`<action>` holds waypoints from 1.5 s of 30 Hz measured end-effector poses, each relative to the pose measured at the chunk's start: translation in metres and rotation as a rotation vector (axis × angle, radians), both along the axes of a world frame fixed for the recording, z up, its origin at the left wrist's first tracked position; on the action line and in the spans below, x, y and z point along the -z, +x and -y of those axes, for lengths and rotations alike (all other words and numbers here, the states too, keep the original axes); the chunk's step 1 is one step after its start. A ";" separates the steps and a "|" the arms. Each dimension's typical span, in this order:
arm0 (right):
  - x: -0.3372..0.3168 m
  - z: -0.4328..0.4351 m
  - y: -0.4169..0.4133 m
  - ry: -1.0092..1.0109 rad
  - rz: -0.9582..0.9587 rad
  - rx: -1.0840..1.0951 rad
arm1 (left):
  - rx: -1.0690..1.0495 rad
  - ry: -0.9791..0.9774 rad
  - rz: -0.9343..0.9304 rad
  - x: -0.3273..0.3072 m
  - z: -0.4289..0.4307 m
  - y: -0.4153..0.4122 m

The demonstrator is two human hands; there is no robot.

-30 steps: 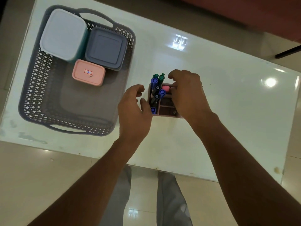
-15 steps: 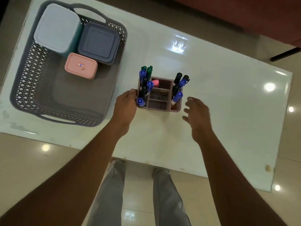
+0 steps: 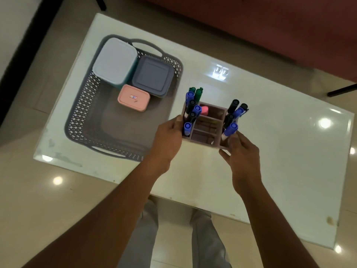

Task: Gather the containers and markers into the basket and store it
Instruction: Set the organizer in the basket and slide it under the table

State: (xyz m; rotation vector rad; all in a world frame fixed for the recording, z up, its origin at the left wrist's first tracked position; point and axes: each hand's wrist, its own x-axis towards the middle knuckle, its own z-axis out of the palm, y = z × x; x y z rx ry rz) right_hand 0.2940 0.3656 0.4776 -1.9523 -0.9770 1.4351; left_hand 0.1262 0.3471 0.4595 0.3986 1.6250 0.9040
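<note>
Pink marker caddy (image 3: pixel 202 143) is just right of the grey basket (image 3: pixel 77 120), over the white table (image 3: pixel 280 151). Left hand (image 3: pixel 168 138) grips its left wall and right hand (image 3: pixel 241 153) grips its near right corner. Blue, black and green markers (image 3: pixel 197 111) stand in both side slots. Basket holds 3 lidded containers (image 3: pixel 115 61): teal, grey, pink.
</note>
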 end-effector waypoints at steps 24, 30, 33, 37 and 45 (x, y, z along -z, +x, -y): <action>0.057 0.056 -0.206 -0.090 0.060 -0.200 | 0.209 -0.133 -0.153 0.033 0.048 -0.235; 0.063 0.056 -0.204 -0.087 0.125 -0.244 | 0.258 -0.143 -0.171 0.033 0.046 -0.240; 0.061 0.051 -0.198 -0.041 0.173 -0.264 | 0.283 -0.148 -0.337 0.032 0.042 -0.247; 0.055 0.035 -0.173 0.161 0.301 -0.128 | 0.247 0.036 -0.854 0.025 0.037 -0.253; 0.076 0.032 -0.156 0.075 0.399 -0.145 | 0.297 -0.090 -0.909 0.072 0.038 -0.249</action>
